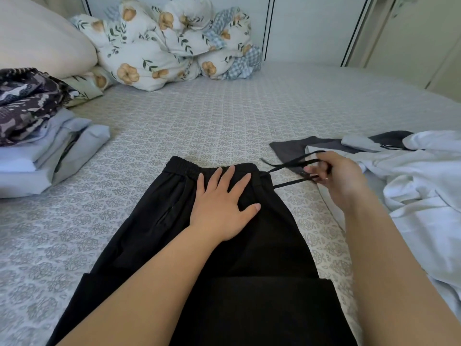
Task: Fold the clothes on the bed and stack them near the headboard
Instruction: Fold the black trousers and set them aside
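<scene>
Black trousers (154,240) lie flat on the bed in front of me, elastic waistband pointing away from me. My left hand (222,208) rests flat on them just below the waistband, fingers spread. My right hand (336,178) holds the black drawstring (287,166), pulled out to the right of the waistband. A stack of folded clothes (45,151) sits at the left, pale blue pieces under a dark patterned one. At the right lies a loose heap of white and grey clothes (411,176).
The bed (199,121) has a grey patterned sheet. A floral duvet (169,43) is bunched against the far wall, and a cream pillow (37,38) lies at the far left. A white wardrobe (311,26) stands beyond the bed.
</scene>
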